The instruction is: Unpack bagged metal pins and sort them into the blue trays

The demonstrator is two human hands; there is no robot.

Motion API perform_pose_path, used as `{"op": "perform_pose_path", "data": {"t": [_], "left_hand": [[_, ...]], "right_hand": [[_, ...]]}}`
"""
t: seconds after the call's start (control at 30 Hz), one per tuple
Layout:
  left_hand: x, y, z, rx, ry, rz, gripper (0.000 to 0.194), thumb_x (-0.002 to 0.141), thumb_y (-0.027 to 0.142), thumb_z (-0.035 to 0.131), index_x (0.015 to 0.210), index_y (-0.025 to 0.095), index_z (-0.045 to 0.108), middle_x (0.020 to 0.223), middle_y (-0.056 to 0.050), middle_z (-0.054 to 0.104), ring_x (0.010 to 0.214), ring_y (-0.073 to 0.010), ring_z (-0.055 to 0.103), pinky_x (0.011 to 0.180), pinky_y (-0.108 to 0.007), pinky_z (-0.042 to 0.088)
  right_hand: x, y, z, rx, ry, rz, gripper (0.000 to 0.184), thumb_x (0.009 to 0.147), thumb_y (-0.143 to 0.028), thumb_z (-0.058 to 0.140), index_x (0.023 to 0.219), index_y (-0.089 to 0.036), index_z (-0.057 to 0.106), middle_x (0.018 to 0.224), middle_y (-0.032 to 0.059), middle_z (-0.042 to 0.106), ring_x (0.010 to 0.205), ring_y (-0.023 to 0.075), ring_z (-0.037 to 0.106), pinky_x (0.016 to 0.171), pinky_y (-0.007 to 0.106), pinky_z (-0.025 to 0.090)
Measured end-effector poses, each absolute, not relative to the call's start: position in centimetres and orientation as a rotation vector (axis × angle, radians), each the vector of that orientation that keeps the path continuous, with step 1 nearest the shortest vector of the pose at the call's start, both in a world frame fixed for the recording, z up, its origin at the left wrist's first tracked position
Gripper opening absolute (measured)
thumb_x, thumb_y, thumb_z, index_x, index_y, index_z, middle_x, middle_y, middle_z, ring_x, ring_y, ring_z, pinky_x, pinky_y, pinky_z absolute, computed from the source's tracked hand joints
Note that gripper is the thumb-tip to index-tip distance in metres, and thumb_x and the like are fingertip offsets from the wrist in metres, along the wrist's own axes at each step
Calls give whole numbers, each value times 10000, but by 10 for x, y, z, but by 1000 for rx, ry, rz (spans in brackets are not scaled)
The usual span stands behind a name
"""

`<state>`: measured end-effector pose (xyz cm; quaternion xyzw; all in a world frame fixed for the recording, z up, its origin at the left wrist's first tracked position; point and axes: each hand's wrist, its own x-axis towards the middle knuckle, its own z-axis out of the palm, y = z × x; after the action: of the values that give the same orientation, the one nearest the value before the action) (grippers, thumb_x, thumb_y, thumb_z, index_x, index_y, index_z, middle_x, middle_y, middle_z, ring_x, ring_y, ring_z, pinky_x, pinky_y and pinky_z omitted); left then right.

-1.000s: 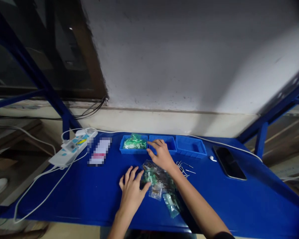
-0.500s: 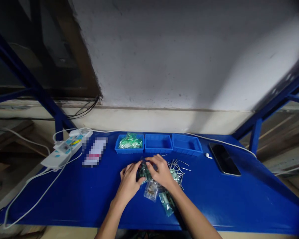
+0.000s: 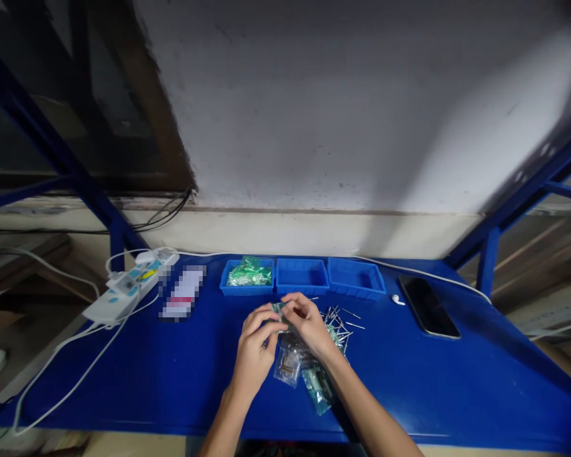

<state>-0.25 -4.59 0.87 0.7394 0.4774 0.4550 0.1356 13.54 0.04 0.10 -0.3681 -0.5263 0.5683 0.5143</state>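
My left hand (image 3: 254,348) and my right hand (image 3: 308,322) meet above the blue table (image 3: 137,374), both pinching one small clear packet (image 3: 280,310) with green parts inside. Below them lies a heap of similar small packets (image 3: 304,374). A scatter of thin metal pins (image 3: 340,318) lies just right of my right hand. Behind stand three blue trays in a row: the left tray (image 3: 247,279) holds green packets, the middle tray (image 3: 301,278) and the right tray (image 3: 356,279) look bare inside.
A black phone (image 3: 427,306) and a white earbud (image 3: 398,299) lie at the right. A white power strip (image 3: 129,287) with white cables and a blurred card (image 3: 183,299) sit at the left. A wall rises behind the table, with blue frame posts at both sides.
My right hand came back from the middle tray to the heap. Both hands closed together and lifted one small packet off the pile.
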Motion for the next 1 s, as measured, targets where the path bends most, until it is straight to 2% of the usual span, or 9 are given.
{"op": "perform_pose_path", "data": {"t": [0.1, 0.2, 0.33, 0.43, 0.57, 0.7, 0.83, 0.93, 1.0], "left_hand": [[-2, -49, 5, 2105, 1406, 1262, 203, 853, 182, 490, 897, 252, 675, 1043, -49, 626, 1185, -239, 447, 988, -421, 371], [-4, -52, 4, 1815, 1458, 1245, 207, 837, 316, 537, 982, 231, 656, 1082, -70, 610, 1099, -239, 512, 924, -388, 415], [-9, -47, 7, 1119, 1470, 1194, 517, 810, 579, 463, 1013, 135, 632, 888, -94, 641, 745, -176, 599, 614, -269, 458], [-12, -39, 11, 814, 1360, 1140, 665, 756, 670, 453, 1015, 81, 619, 787, -92, 649, 606, -136, 573, 513, -224, 405], [-16, -30, 9, 823, 1318, 1210, 554, 660, 512, 681, 1044, 118, 616, 895, -97, 668, 746, -158, 618, 604, -223, 443], [-18, -26, 2, 1031, 1390, 1380, 436, 710, 396, 669, 1057, 147, 580, 887, -72, 663, 812, -180, 625, 691, -264, 470], [-15, -31, -4, 1508, 1488, 1446, 139, 814, 300, 546, 852, 179, 604, 978, -75, 633, 952, -208, 589, 782, -309, 475], [-11, -36, -5, 1812, 1519, 1393, 145, 838, 235, 496, 801, 204, 633, 1022, -68, 618, 1006, -217, 559, 860, -359, 454], [-10, -38, -4, 1920, 1563, 1347, 177, 843, 224, 485, 797, 223, 656, 1029, -60, 620, 1012, -222, 549, 894, -389, 432]], "right_hand": [[136, 4, -4, -882, -1160, 1315, 457, 709, -374, 675, 1108, -205, 533, 653, -57, 474, 581, 94, 454, 597, 231, 391], [137, 5, -6, -928, -1159, 1255, 374, 738, -365, 641, 1062, -189, 580, 681, -34, 501, 597, 100, 464, 603, 239, 395], [138, 0, 0, -971, -1404, 978, 144, 807, -286, 564, 840, -189, 666, 761, 24, 597, 679, 134, 529, 640, 265, 415], [136, -6, 3, -869, -1643, 755, 174, 825, -186, 515, 851, -216, 684, 825, 39, 635, 787, 161, 566, 737, 313, 435], [132, -13, 2, -799, -1905, 574, 305, 803, -97, 476, 947, -268, 685, 955, 44, 621, 906, 181, 541, 815, 365, 421], [130, -11, 1, -946, -1867, 655, 284, 781, -136, 524, 1007, -236, 663, 1043, 66, 565, 986, 199, 514, 864, 365, 410], [132, -6, 5, -1012, -1700, 1125, 232, 851, -358, 507, 894, -179, 648, 759, 19, 582, 690, 143, 540, 653, 270, 427], [132, -3, 5, -1029, -1507, 1341, 370, 871, -470, 447, 744, -162, 607, 570, -28, 505, 514, 101, 454, 519, 227, 350], [132, -2, 2, -1045, -1452, 1339, 372, 859, -475, 471, 713, -158, 600, 522, -43, 464, 475, 89, 408, 491, 219, 316]]}}
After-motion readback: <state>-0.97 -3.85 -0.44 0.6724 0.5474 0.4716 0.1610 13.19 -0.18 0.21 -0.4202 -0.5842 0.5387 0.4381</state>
